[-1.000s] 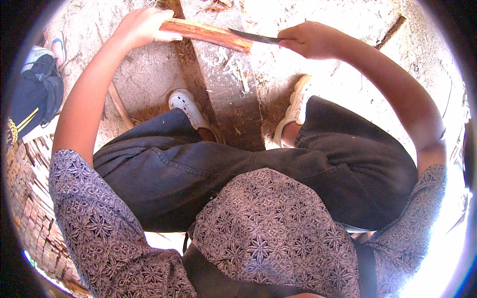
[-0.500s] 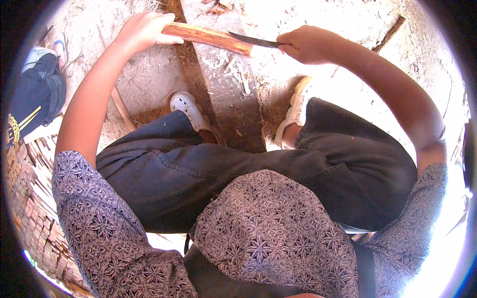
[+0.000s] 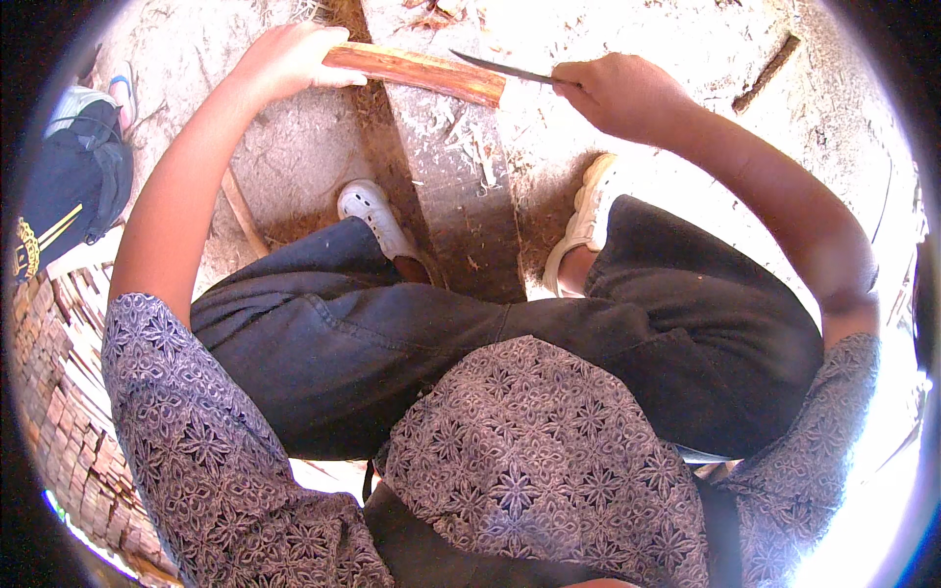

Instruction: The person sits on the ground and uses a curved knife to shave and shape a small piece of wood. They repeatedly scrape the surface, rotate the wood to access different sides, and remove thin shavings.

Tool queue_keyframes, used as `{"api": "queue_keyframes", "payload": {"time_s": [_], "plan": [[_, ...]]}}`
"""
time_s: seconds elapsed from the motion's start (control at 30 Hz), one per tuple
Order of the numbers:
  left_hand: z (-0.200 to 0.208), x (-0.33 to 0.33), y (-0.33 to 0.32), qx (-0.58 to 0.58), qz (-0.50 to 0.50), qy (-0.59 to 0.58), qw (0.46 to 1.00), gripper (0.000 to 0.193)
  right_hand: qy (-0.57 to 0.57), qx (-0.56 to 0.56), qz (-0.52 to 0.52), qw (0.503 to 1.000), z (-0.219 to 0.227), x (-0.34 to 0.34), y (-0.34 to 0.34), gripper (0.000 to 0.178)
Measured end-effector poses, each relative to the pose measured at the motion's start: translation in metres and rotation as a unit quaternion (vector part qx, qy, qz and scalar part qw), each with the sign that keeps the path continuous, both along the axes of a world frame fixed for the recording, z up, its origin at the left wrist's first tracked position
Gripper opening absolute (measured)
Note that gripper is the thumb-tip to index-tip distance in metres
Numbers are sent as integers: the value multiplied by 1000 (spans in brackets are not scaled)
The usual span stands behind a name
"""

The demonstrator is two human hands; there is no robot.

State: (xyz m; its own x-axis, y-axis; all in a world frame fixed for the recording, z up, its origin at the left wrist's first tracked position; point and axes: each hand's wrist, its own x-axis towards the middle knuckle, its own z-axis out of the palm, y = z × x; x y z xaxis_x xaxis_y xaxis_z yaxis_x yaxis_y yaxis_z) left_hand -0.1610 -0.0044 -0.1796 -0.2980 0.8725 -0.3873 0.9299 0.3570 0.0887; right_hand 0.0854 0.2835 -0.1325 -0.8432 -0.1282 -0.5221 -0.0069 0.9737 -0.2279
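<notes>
Knife with its grip hidden inside the right hand, wood piece with its left end covered by the left hand, another person cut off at left, dark shape at right seemingly too glare-washed to identify

One left hand, one right hand, one knife, one length of wood and one plank are sharing the scene with two white clogs and one sandal.
</notes>
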Motion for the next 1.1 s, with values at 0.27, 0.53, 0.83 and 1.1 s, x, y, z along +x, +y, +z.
{"api": "queue_keyframes", "payload": {"time_s": [0.27, 0.53, 0.83, 1.1], "plan": [[5, 0, 4, -58, 14, -27, 998, 68, -109, 7, -3, 994, -8, -5, -17, 32], [0, -2, 0, -34, 6, -23, 999, 68, -80, -95, 12, 992, -26, 5, -9, 29], [-14, 1, -8, 21, -7, 13, 1000, 61, -147, -82, 58, 984, -38, -3, -11, 29], [-8, 3, -2, 25, -1, 23, 999, 58, -139, -74, 32, 987, -43, 8, -28, 26]]}}
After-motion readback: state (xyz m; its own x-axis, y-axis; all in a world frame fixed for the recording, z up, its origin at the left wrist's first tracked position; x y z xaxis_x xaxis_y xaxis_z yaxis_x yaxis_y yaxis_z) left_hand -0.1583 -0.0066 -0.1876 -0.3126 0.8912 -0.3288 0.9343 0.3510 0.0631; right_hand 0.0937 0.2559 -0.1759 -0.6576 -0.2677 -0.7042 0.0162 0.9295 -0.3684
